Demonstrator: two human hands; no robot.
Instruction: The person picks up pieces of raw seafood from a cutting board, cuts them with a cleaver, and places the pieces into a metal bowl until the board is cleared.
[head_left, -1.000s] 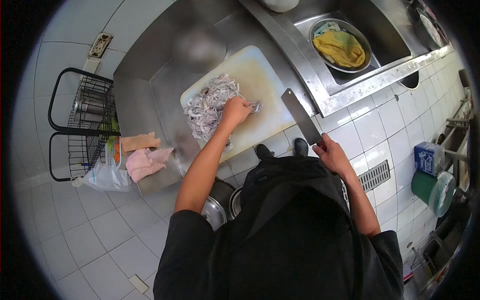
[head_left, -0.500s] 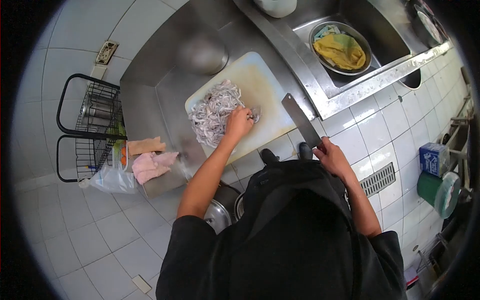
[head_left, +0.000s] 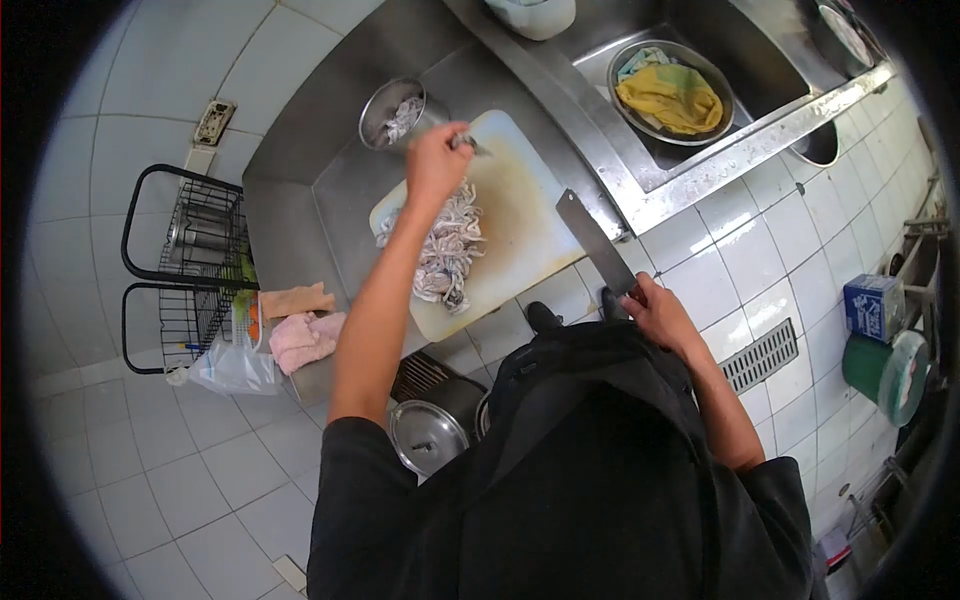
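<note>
My left hand (head_left: pixel 437 168) is raised over the far end of the white cutting board (head_left: pixel 530 225), pinching a small grey piece of squid (head_left: pixel 470 146). Below it on the board lies a heap of whitish-grey squid tentacles (head_left: pixel 445 255), partly hidden by my forearm. A steel bowl (head_left: pixel 366 122) with some pale pieces inside stands just beyond the board, close to my left hand. My right hand (head_left: pixel 660 312) grips the handle of a cleaver (head_left: pixel 598 240), whose blade points up and left beside the board's right edge.
A sink on the right holds a metal basin (head_left: pixel 727 110) with a yellow cloth (head_left: pixel 675 100). At the counter's left end are a pink cloth (head_left: pixel 303 342), a black wire rack (head_left: pixel 190 265) and a plastic bag (head_left: pixel 235 368). A lidded pot (head_left: pixel 428 437) stands below the counter.
My left hand has lifted off the heap and moved away from me toward the bowl, carrying a squid piece. The heap looks smaller. My right hand and the cleaver have barely moved.
</note>
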